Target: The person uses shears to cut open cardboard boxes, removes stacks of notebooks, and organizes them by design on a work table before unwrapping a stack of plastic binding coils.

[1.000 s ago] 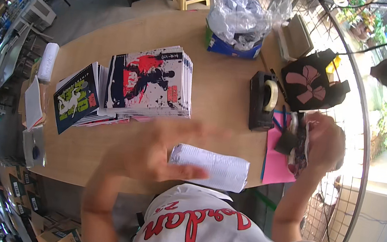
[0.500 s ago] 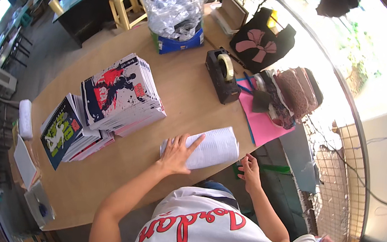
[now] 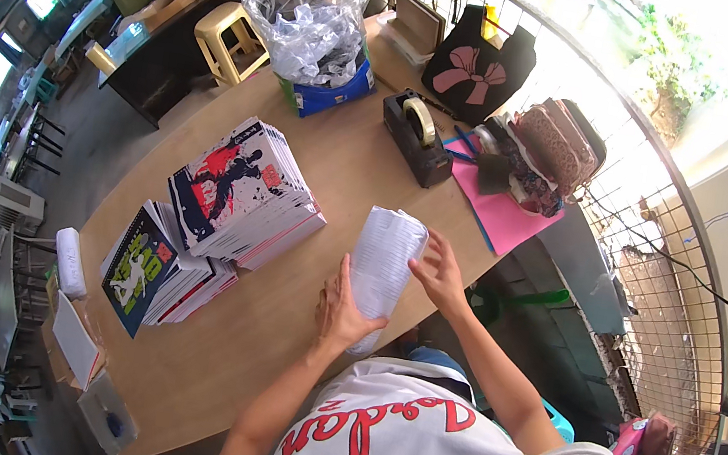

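Observation:
A thick bundle of white sheets (image 3: 383, 263), its face finely lined, is in front of me at the table's near edge, long side pointing away from me. My left hand (image 3: 344, 311) grips its lower left part, thumb across the face and fingers along the left side. Beside its upper right edge is my right hand (image 3: 442, 272), fingers apart and curved, thumb at the edge; whether it bears any weight I cannot tell. Left of the bundle stands a tall stack of notebooks (image 3: 235, 178) with red and black splashed covers. A dark spiral notebook (image 3: 134, 271) leans by it.
On the tan table (image 3: 201, 373) are a black tape dispenser (image 3: 418, 141), a pink sheet (image 3: 507, 216) under several pouches (image 3: 549, 152), a black bag (image 3: 479, 66) with a pink bow, and a blue box (image 3: 332, 96) of clear plastic. A white pencil case (image 3: 71, 263) lies at the left edge.
The bundle has turned from lying slantwise to pointing away from me. My left hand moved from its top to its left side; my right hand rose from below the table edge to its right side.

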Tool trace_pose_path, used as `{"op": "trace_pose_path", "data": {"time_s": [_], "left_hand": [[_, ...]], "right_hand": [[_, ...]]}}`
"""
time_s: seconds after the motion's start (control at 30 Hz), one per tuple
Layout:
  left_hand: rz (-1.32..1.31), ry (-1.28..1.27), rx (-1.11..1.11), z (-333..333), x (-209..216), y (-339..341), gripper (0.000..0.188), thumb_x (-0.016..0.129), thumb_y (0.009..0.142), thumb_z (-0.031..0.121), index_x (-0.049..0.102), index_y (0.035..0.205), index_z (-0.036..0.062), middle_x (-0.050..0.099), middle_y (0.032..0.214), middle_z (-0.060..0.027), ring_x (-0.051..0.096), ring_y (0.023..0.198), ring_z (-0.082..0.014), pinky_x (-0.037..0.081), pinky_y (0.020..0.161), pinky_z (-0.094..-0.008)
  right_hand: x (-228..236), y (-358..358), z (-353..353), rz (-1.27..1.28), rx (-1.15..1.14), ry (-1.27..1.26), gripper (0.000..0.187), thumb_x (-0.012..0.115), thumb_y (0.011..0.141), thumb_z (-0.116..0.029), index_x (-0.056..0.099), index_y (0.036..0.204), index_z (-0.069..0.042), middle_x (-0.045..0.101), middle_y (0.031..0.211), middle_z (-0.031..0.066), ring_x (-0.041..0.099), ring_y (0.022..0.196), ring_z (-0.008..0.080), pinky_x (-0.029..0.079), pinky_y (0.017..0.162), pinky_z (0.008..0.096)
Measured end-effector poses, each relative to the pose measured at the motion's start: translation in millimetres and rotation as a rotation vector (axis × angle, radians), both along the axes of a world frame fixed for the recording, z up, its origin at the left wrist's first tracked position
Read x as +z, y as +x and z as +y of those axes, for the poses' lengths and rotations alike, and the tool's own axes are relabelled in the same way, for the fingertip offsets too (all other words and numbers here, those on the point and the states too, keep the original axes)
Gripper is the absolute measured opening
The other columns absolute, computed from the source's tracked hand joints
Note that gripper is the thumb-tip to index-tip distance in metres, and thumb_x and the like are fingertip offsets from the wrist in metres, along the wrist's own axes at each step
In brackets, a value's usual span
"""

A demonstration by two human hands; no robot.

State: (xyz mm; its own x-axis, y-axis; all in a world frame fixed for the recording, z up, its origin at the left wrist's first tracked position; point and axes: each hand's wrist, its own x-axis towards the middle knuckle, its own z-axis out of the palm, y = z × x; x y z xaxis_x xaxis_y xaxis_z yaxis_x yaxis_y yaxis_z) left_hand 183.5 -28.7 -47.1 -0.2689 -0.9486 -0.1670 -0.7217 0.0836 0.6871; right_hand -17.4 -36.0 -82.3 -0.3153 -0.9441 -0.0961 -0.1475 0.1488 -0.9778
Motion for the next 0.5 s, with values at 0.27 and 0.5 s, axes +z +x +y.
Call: {"op": "trace_pose_path", "data": {"time_s": [0.27, 0.5], "left_hand": [[-0.171, -0.113, -0.095, -10.4, -14.3, -1.8, 0.103, 0.080, 0.068, 0.042, 0.022, 0.148, 0.0117, 0.042, 0.125, -0.0256, 0.045, 0.113, -0.0408, 0.045, 0.089, -0.0505], [0.091, -0.012, 0.026, -88.3, -76.0, -30.6, 0.078, 0.057, 0.088, 0.052, 0.022, 0.149, 0.0182, 0.053, 0.121, -0.0286, 0.053, 0.111, -0.0445, 0.045, 0.091, -0.0494]], "right_hand": [[-34.2, -17.5, -48.4, 0.192, -0.021, -0.064, 0.029, 0.073, 0.077, -0.010, 0.069, 0.106, -0.008, 0.065, 0.098, 0.0120, 0.064, 0.090, 0.0255, 0.049, 0.082, 0.0339], [-48.0, -1.7, -54.3, -0.136, -0.148, -0.306, 0.012, 0.064, 0.083, 0.002, 0.066, 0.094, -0.002, 0.065, 0.100, 0.0051, 0.056, 0.106, 0.0167, 0.047, 0.088, 0.0296]]}}
